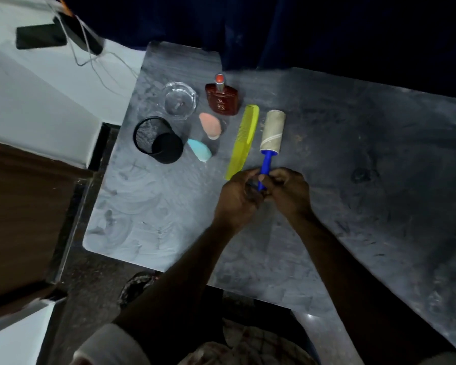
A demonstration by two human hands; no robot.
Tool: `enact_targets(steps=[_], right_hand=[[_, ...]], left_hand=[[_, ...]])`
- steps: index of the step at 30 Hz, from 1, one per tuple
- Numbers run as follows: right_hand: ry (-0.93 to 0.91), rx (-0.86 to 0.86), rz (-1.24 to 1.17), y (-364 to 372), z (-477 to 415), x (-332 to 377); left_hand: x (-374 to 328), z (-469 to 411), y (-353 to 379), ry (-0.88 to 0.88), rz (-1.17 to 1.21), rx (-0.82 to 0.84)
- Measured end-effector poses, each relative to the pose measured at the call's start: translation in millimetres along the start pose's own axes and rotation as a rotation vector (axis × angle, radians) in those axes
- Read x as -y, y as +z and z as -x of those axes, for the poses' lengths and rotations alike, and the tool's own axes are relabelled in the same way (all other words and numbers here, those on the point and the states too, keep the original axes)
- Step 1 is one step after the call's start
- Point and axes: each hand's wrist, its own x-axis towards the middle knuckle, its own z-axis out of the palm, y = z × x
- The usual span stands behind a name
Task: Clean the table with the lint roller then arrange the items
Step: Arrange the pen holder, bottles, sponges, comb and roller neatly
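Note:
A lint roller [272,133] with a beige roll and a blue handle lies on the grey table [156,219], handle toward me. My left hand [237,198] and my right hand [287,191] both close around the handle's near end. A yellow comb [244,142] lies just left of the roller. Further left are a peach sponge [210,125], a light blue sponge [200,150], a red-brown perfume bottle [223,97], a clear glass ashtray [180,101] and a black mesh cup [157,139].
Dark fabric [327,30] hangs behind the table's far edge. At the left stands a white surface [37,88] with a black device and cables, and a brown panel [24,206] lies below it. My patterned clothing shows at the table's near edge.

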Motion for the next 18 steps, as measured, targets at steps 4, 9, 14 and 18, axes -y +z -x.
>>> enact_targets(steps=[4, 9, 14, 18], right_hand=[[0.052, -0.058, 0.001, 7, -2, 1], [0.011, -0.094, 0.150, 12, -4, -2], [0.037, -0.153, 0.184, 17, 0, 6], [0.126, -0.179, 0.052, 16, 11, 6]], left_hand=[[4, -6, -6, -0.009, 0.061, 0.061], [14, -15, -9, -0.062, 0.039, 0.175], [13, -16, -20, -0.072, 0.030, 0.206], [11, -13, -31, -0.038, -0.034, 0.261]])
